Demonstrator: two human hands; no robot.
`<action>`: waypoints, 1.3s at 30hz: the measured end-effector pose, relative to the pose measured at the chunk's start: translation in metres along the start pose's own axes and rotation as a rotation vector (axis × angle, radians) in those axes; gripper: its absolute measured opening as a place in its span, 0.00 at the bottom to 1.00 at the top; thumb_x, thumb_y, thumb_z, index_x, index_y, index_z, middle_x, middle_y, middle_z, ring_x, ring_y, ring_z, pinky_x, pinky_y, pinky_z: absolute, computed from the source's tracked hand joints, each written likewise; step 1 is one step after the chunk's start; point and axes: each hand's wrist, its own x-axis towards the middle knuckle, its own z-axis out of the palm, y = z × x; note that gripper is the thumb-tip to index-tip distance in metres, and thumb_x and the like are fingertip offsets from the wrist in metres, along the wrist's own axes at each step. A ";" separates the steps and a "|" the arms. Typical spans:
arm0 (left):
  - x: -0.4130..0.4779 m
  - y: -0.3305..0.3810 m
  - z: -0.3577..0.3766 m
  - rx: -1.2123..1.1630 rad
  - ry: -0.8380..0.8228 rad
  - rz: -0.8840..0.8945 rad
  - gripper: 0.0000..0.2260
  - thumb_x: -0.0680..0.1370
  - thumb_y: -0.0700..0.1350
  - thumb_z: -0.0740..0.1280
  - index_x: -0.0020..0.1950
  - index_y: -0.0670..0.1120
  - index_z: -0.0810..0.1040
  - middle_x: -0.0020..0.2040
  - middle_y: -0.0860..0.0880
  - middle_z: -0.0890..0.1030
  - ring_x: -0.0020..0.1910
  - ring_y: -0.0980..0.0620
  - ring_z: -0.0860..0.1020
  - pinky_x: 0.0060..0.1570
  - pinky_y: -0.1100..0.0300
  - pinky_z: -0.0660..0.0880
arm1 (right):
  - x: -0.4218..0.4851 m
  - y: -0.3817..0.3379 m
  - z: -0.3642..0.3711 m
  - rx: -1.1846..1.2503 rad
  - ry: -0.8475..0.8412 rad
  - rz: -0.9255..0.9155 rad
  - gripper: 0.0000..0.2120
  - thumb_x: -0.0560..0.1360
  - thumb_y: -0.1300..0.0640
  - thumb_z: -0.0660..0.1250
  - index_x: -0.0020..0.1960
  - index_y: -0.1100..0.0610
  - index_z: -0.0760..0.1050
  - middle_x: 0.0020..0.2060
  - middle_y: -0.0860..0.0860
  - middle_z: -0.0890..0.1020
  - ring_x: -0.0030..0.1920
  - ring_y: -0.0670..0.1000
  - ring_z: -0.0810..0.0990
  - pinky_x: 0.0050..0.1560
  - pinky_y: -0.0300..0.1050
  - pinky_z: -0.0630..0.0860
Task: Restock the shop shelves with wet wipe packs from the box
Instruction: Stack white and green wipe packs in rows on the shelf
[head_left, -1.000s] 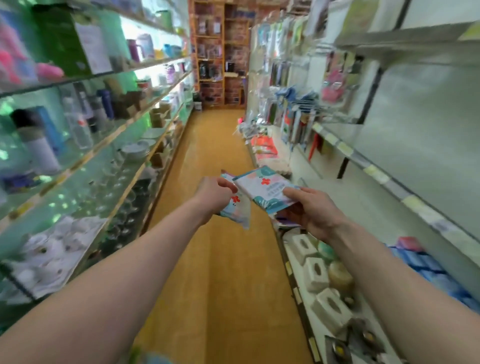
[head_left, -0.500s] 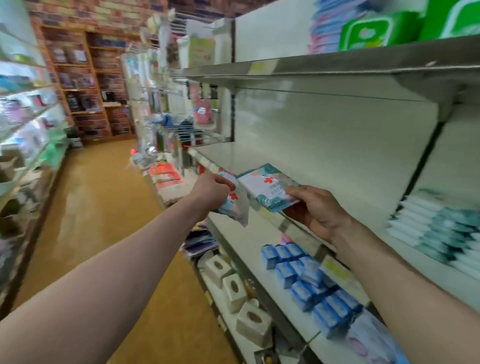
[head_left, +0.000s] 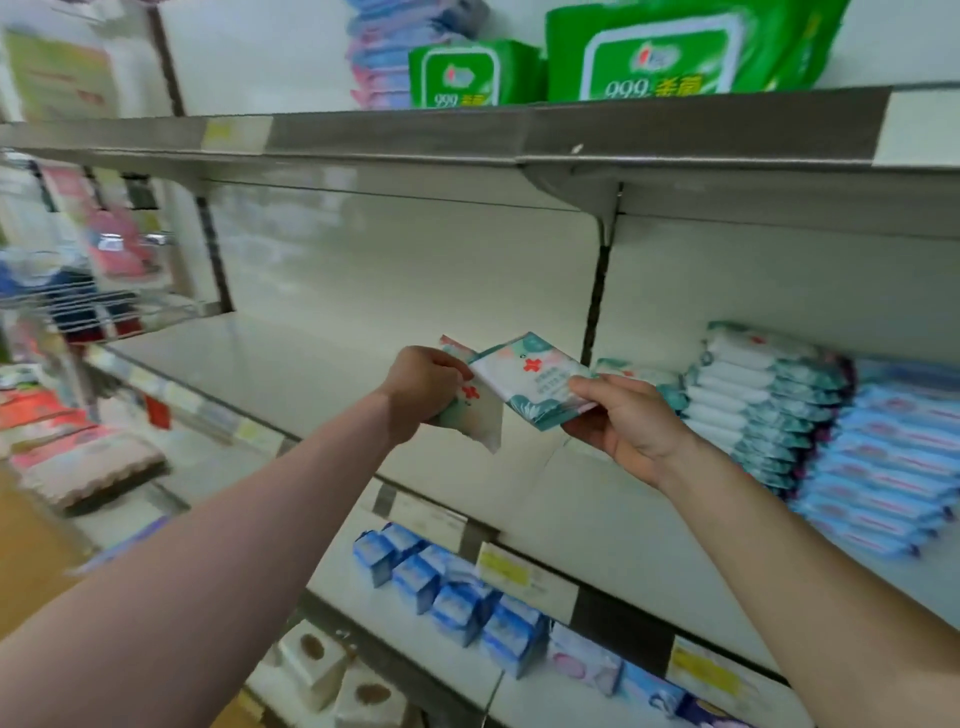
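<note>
Your left hand (head_left: 423, 387) grips one wipe pack (head_left: 475, 415), fingers curled round its upper edge, and the pack hangs toward the hand's five o'clock. Your right hand (head_left: 628, 426) pinches a second pack (head_left: 535, 379) by its near corner, thumb on top. This one tilts up toward the hand's ten o'clock and overlaps the first. Both packs are held above the middle shelf (head_left: 311, 364). At the right hand's three o'clock a stack of matching packs (head_left: 753, 395) lies on that shelf, with blue packs (head_left: 883, 467) just beside it. Green packs (head_left: 675, 52) stand on the upper shelf at twelve o'clock.
</note>
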 end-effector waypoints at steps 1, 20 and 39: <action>0.006 0.002 0.003 0.002 -0.021 0.010 0.10 0.78 0.33 0.61 0.51 0.40 0.81 0.40 0.47 0.77 0.34 0.52 0.76 0.28 0.63 0.76 | 0.001 -0.002 -0.002 -0.002 0.023 -0.007 0.04 0.77 0.65 0.64 0.43 0.61 0.75 0.38 0.56 0.82 0.34 0.48 0.82 0.36 0.40 0.80; 0.068 0.033 0.049 -0.205 -0.449 -0.050 0.19 0.80 0.53 0.55 0.52 0.40 0.79 0.45 0.41 0.82 0.40 0.44 0.81 0.37 0.54 0.80 | 0.013 -0.033 -0.020 -0.012 0.252 -0.037 0.06 0.79 0.64 0.60 0.46 0.62 0.75 0.38 0.56 0.82 0.33 0.49 0.81 0.31 0.38 0.79; 0.114 0.039 0.101 -0.250 -0.253 0.079 0.10 0.78 0.42 0.67 0.37 0.44 0.77 0.43 0.44 0.79 0.43 0.42 0.80 0.43 0.46 0.81 | 0.051 -0.038 -0.042 -0.256 0.349 0.141 0.13 0.79 0.48 0.62 0.49 0.58 0.77 0.38 0.56 0.83 0.33 0.50 0.81 0.31 0.40 0.78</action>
